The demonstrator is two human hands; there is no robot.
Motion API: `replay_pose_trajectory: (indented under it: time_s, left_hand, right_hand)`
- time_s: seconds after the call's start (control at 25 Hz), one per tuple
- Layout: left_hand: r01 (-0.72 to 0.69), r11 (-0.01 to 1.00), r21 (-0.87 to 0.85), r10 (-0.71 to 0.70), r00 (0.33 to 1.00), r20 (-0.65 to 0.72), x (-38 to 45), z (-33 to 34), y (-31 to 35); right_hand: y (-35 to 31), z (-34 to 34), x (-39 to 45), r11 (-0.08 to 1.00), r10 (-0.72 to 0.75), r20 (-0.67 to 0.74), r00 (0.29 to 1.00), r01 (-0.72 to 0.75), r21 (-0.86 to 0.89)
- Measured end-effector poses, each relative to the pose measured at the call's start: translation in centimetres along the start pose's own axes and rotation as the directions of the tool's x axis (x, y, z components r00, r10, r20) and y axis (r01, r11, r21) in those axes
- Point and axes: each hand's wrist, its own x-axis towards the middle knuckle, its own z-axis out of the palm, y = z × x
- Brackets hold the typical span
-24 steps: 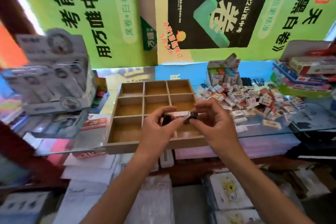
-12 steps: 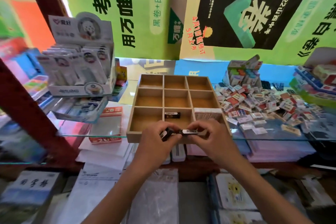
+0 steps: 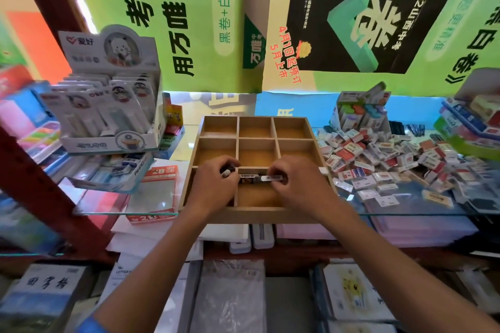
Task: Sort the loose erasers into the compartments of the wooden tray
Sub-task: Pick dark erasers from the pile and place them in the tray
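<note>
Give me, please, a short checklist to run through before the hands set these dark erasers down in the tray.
1. Right hand pinches a dark eraser: ok.
2. Left hand holds another eraser: ok, mostly hidden.
3. Hands are over the wooden tray, near row: ok.
4. Middle near compartment has room: ok, one eraser lies at its back.
5. Tray sits flat on the glass shelf: cannot tell.
6. Loose pile lies clear of the tray: ok.

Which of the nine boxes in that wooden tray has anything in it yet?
The middle box of the nearest row: a dark eraser lies at its far edge, between the hands. The six boxes behind look bare; the hands cover the near corner ones.
</note>
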Motion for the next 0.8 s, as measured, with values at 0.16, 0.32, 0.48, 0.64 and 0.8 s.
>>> replay_pose_trajectory:
  time_s: [0.16, 0.32, 0.48, 0.64, 0.8]
  left_hand:
    - [0.028, 0.993, -0.112, -0.026, 1.000, 0.016, -0.1, -0.5, -0.6]
    - [0.107, 0.969, -0.224, -0.105, 0.994, 0.021, 0.1, -0.9, -0.4]
    - [0.040, 0.970, -0.239, -0.023, 0.997, 0.074, -0.4, -1.2, -0.7]
    - [-0.176, 0.969, -0.173, 0.205, 0.964, 0.168, -0.9, -1.4, -0.8]
    - [-0.280, 0.951, -0.131, 0.296, 0.947, 0.126, -0.9, -1.0, -1.0]
  right_hand:
    - [-1.1, 0.8, 0.1, 0.938, 0.145, 0.003, 0.989, -0.138, 0.318]
    - [-1.6, 0.4, 0.3, 0.945, 0.103, 0.044, 0.994, -0.111, 0.307]
    - [-2.5, 0.7, 0.8, 0.802, 0.302, 0.045, 0.952, -0.280, 0.527]
    - [-3.4, -0.1, 1.5, 0.426, 0.496, 0.254, 0.830, -0.488, 0.762]
    - [-3.8, -0.1, 1.6, 0.393, 0.467, 0.349, 0.812, -0.544, 0.741]
